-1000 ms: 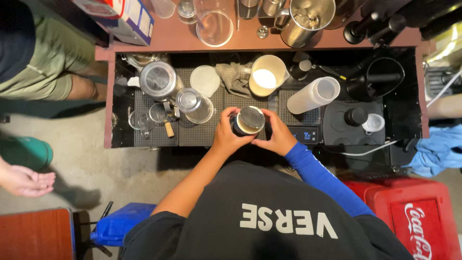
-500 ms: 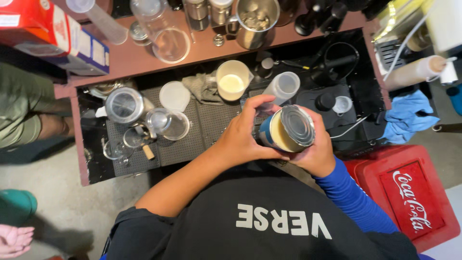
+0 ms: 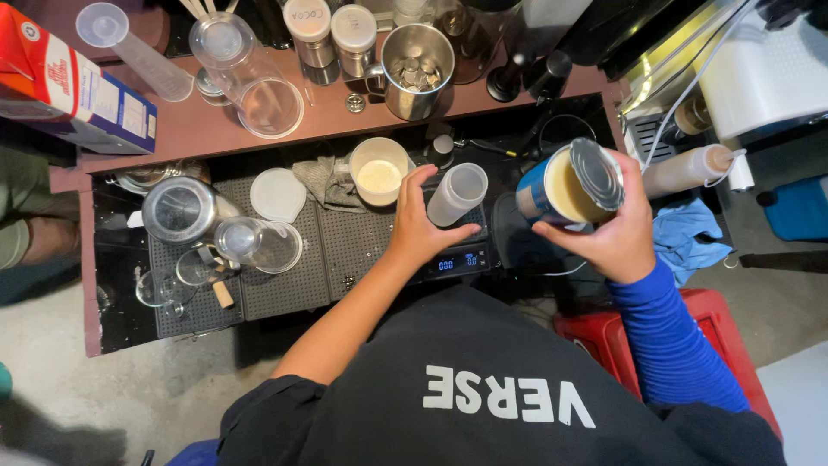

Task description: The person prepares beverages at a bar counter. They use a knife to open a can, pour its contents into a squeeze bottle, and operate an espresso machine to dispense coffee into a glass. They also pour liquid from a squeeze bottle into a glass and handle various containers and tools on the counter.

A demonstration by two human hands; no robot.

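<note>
A person's right hand [image 3: 617,233] wraps its grip around an opened can [image 3: 565,183] of pale, creamy liquid, lid bent back, tipped on its side above the dark surface [image 3: 345,250]. The left hand [image 3: 420,223], fingers spread, rests against a frosted plastic cup [image 3: 457,193] standing on a digital scale [image 3: 457,259]. A cream mug [image 3: 378,170] sits just beside the cup; a steel pitcher [image 3: 179,210] and glass jars lie further left. The work looks to be at the pouring stage: the can must come over the steadied cup's mouth.
</note>
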